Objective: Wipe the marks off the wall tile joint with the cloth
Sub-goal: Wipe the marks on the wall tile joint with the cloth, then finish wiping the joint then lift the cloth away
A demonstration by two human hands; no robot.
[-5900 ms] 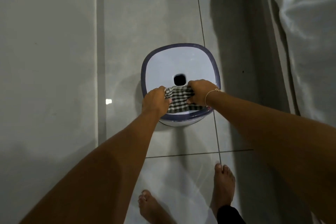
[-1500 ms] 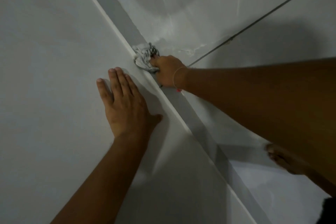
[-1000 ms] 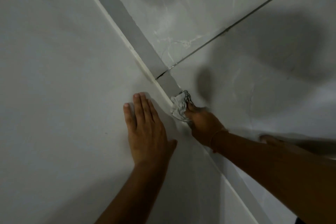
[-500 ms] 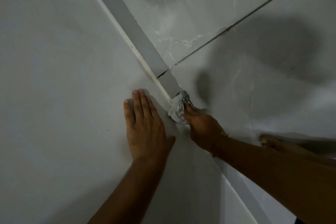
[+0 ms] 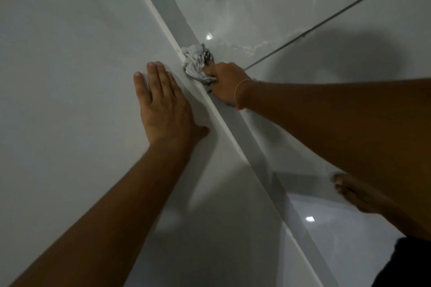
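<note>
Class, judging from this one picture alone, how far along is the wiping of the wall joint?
Done: the cloth is bunched in the right hand and already pressed on the pale joint at the wall's foot. In hand: wiping there, while the left hand lies flat on the wall. Left: unclear, since any marks are too faint to see.

Two hands: left hand [image 5: 163, 109], right hand [image 5: 227, 85]. One cloth [image 5: 196, 63]. One foot [image 5: 354, 193]. One bracelet [image 5: 240, 91].

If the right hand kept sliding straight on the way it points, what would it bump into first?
Nothing solid, apparently: the right hand pushes the cloth up-left along the wall joint, which looks free to the frame edge.
</note>
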